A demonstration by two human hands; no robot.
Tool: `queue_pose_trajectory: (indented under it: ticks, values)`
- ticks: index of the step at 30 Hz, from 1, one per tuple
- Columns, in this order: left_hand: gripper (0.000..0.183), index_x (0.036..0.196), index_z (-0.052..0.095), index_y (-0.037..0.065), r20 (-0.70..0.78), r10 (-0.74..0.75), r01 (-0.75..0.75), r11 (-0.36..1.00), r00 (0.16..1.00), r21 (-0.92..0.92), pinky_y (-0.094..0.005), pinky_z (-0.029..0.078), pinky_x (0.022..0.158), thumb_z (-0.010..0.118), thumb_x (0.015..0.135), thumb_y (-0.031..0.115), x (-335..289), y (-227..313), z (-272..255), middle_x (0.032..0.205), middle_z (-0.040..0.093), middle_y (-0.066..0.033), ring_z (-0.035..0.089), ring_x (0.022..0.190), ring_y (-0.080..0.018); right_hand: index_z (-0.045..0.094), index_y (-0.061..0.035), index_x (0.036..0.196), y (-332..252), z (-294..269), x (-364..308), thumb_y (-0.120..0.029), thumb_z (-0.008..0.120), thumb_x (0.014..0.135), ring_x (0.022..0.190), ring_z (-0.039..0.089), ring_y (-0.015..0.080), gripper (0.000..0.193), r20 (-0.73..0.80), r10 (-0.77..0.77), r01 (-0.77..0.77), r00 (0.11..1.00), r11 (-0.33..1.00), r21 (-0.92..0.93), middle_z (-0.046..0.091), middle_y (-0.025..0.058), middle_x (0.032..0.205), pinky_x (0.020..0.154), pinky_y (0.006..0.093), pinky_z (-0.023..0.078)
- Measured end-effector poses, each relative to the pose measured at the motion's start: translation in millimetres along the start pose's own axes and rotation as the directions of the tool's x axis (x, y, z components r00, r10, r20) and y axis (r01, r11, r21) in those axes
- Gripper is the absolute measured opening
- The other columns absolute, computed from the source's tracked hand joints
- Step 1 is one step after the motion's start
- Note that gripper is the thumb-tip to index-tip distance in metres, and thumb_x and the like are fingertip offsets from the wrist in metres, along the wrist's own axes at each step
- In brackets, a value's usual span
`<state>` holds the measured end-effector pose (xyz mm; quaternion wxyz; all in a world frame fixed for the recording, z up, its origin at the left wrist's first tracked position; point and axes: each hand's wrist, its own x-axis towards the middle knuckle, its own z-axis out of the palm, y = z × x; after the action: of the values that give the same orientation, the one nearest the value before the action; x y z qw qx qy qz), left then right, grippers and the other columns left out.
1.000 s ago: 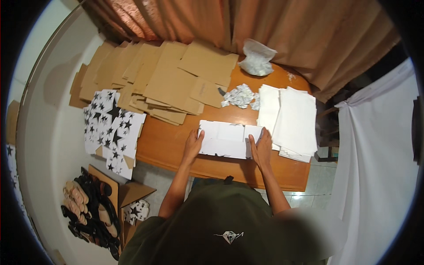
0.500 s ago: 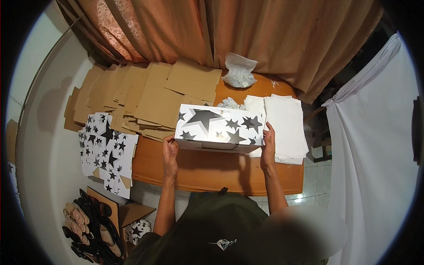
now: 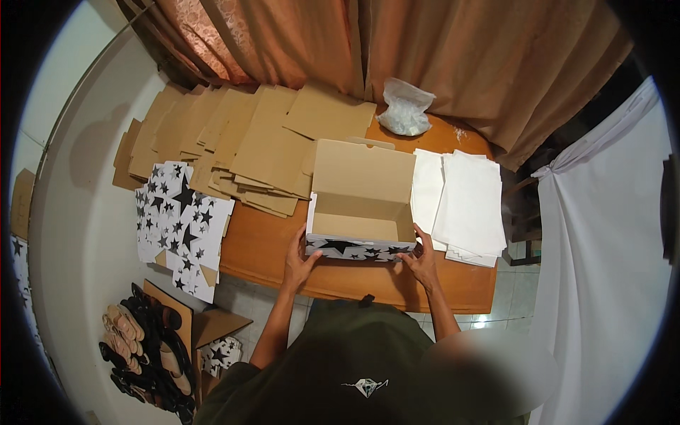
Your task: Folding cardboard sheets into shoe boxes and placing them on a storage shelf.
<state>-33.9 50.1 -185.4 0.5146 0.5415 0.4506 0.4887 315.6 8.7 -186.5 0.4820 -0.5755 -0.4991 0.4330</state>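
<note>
A cardboard box (image 3: 362, 212) with a plain brown inside stands at the middle of the table, its hinged lid raised at the back. Nothing shows inside it. Black stars on white cover its outer front. Around the box's left front corner closes my left hand (image 3: 300, 263), thumb on the front face. My right hand (image 3: 421, 262) grips the right front corner in the same way. Just to the right lies a stack of white paper sheets (image 3: 469, 205). Flat brown cardboard pieces (image 3: 269, 145) are spread in overlapping piles behind and to the left.
Star-printed flat cardboard (image 3: 173, 219) hangs over the table's left edge. A clear plastic bag (image 3: 406, 108) with whitish contents sits at the back of the wooden table (image 3: 354, 287). Several shoes (image 3: 152, 347) are heaped on the lower left. Brown curtains (image 3: 453, 57) hang behind, white cloth (image 3: 602, 248) at right.
The box was held with its star-printed top facing up; now its lid is up and the inside shows. Both hands have come lower, to its front corners. The view has shifted slightly.
</note>
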Motion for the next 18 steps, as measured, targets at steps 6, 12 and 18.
queue_pose_trajectory:
  ticks: [6,12,18]
  values:
    - [0.090,0.156,0.027,0.004,0.030,-0.193,0.183,0.961,0.981,0.207,-0.0415,0.038,0.115,0.082,0.084,0.013,-14,-43,-9,0.147,0.048,-0.0224,0.045,0.140,-0.0310,0.043,-0.0080,0.150,14,9,-10,0.012,0.077,0.078,0.106,0.058,0.0253,0.082,0.081,-0.145,0.166,0.986,0.895,-0.413,0.042,0.0146,0.140,0.089,0.0329,0.053]
    - [0.097,0.156,0.026,0.003,0.028,-0.072,0.062,0.964,0.997,0.258,-0.0437,0.039,0.113,0.084,0.083,0.028,-13,-5,9,0.146,0.048,-0.0266,0.047,0.138,-0.0371,0.042,-0.0029,0.148,2,7,-3,-0.027,0.084,0.083,0.119,0.059,0.0338,0.081,0.099,-0.308,0.319,0.946,0.835,-0.449,0.039,0.0202,0.148,0.082,0.0350,0.061]
    - [0.047,0.134,0.049,-0.006,-0.033,-0.011,0.027,0.839,0.999,0.543,-0.0454,0.039,0.110,0.063,0.102,0.025,-9,-10,6,0.138,0.054,-0.0260,0.050,0.130,-0.0428,0.042,-0.0010,0.149,-4,20,-6,-0.036,0.076,0.090,0.113,0.062,0.0359,0.076,0.064,-0.061,0.085,0.996,0.870,-0.486,0.040,0.0211,0.150,0.079,0.0368,0.061]
